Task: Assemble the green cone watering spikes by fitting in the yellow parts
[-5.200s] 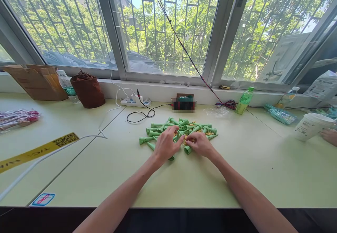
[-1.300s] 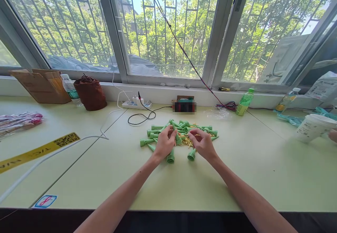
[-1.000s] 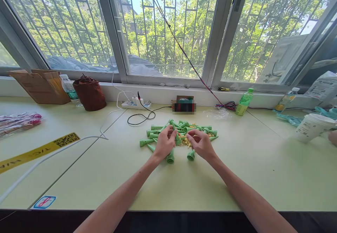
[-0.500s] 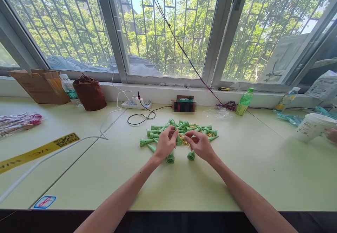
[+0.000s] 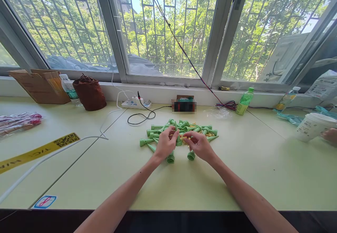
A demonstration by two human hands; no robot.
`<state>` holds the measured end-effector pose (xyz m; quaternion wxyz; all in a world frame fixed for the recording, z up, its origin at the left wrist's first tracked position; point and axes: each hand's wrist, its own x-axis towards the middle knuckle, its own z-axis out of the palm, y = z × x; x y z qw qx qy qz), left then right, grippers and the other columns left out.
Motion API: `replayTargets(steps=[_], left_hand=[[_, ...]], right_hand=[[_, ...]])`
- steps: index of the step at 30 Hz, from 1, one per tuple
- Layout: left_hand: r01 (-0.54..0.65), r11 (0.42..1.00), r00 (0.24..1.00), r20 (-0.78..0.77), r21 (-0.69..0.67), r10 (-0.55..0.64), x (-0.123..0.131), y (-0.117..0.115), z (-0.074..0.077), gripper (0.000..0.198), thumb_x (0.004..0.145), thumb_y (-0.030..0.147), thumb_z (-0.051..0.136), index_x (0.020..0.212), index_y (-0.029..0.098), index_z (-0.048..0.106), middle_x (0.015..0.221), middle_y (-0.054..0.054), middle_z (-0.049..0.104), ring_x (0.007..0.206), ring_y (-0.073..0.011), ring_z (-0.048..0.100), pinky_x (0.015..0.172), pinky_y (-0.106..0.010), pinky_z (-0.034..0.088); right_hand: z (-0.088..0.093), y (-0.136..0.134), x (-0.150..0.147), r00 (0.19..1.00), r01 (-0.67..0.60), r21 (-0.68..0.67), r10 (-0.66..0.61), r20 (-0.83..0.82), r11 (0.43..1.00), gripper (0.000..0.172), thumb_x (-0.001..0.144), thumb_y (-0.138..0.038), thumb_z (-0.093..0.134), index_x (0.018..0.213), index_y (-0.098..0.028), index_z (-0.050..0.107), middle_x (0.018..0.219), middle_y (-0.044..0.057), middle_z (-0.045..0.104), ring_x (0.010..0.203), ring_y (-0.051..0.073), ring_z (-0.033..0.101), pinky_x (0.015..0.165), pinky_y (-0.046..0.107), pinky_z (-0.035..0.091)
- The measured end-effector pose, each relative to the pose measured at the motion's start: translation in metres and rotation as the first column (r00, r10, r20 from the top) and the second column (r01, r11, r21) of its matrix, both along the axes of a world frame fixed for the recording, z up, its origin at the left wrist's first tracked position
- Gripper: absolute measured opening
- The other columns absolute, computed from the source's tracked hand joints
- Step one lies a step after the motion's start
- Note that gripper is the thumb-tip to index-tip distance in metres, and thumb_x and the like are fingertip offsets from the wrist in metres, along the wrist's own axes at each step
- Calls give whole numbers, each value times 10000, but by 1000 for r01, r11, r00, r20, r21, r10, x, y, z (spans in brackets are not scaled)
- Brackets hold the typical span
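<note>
My left hand [image 5: 166, 142] is closed around a green plastic watering spike [image 5: 178, 141], its narrow tip pointing up and its wide threaded end down. Close beside it, my right hand [image 5: 200, 145] has thumb and forefinger pinched near the spike; whatever small thing they hold is hard to make out against the yellow bits behind. Around both hands lies a loose pile of similar green spikes [image 5: 155, 135]. Small yellow pieces [image 5: 210, 134] are scattered among them. Nearer to me, two spikes show their open round ends, one of them [image 5: 170, 158] below my left hand.
Behind the pile are a power strip [image 5: 129, 104], a black cable [image 5: 139, 123] and a small dark box [image 5: 184, 105]. A green bottle [image 5: 244, 101] stands back right. Another person's hand [image 5: 329, 135] is by a white cup [image 5: 314, 127]. A brown pouch [image 5: 89, 93] sits left.
The spike in my left hand now shows its tip more upright between the fingers. My right fingertips have shifted slightly to the left, and the other person's hand has moved a little closer to the cup.
</note>
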<state>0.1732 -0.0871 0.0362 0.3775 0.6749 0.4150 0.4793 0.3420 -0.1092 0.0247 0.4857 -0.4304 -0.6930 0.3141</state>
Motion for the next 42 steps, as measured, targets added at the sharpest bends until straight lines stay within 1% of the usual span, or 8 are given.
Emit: replayTargets(steps=[8, 14, 17, 23, 25, 30, 36, 42], left_hand=[[-10, 1000, 1000, -6, 13, 10, 0, -1, 3, 234, 890, 419, 531, 841, 191, 513, 672, 11, 575, 448, -94, 460, 414, -215, 352], [9, 999, 1000, -3, 49, -9, 0, -2, 4, 239, 888, 414, 541, 817, 188, 504, 681, 0, 566, 620, -141, 570, 523, -224, 416], [47, 997, 999, -9, 65, -47, 0, -2, 4, 233, 901, 402, 527, 819, 187, 489, 720, -8, 587, 665, -141, 570, 566, -228, 420], [70, 996, 998, -15, 58, -69, 0, -3, 5, 250, 901, 418, 520, 816, 186, 481, 717, -5, 575, 638, -132, 539, 530, -224, 372], [57, 997, 998, 1, 52, -57, 0, -3, 5, 262, 892, 432, 530, 808, 188, 484, 698, -2, 567, 638, -138, 551, 525, -224, 374], [10, 999, 999, 46, 31, -11, 0, -1, 4, 273, 877, 446, 557, 807, 192, 486, 655, 8, 566, 625, -145, 573, 528, -228, 402], [13, 999, 999, 48, 32, -14, 0, -1, 3, 247, 884, 415, 555, 808, 191, 485, 653, 9, 556, 618, -139, 561, 498, -219, 382], [24, 999, 999, 30, 40, -25, 0, -3, 6, 250, 886, 418, 549, 807, 188, 492, 694, -6, 586, 627, -142, 571, 530, -231, 413]], right_hand=[[-3, 2, 0, 1000, -1, -17, 0, -28, 1000, 247, 850, -392, 628, 950, -172, 679, 661, 14, 629, 450, 129, 550, 461, 259, 471], [-3, 3, 0, 1000, 4, -10, -4, 17, 1000, 271, 885, -429, 580, 849, -174, 664, 600, 0, 592, 435, 131, 546, 458, 250, 444], [-1, 1, 1, 998, -4, 11, 3, 64, 1000, 329, 919, -437, 530, 750, -175, 634, 578, -7, 568, 427, 121, 535, 455, 240, 414], [0, 2, 2, 989, 38, 61, -46, 143, 997, 498, 948, -500, 461, 568, -184, 527, 479, -12, 504, 421, 105, 434, 452, 239, 349], [0, 2, 2, 990, 48, 57, -55, 128, 997, 488, 950, -518, 448, 623, -178, 575, 522, 1, 545, 434, 108, 446, 448, 239, 358], [0, 1, 2, 998, 30, 15, -31, 46, 999, 339, 896, -491, 560, 940, -169, 655, 751, 46, 665, 501, 129, 536, 452, 242, 421], [-2, 1, 2, 997, 10, 41, -12, 70, 999, 250, 889, -412, 590, 925, -174, 659, 781, 44, 668, 581, 140, 570, 491, 236, 433], [-1, 2, 1, 994, 30, 51, -35, 107, 998, 339, 924, -440, 521, 782, -164, 657, 650, 33, 631, 561, 149, 562, 528, 255, 436]])
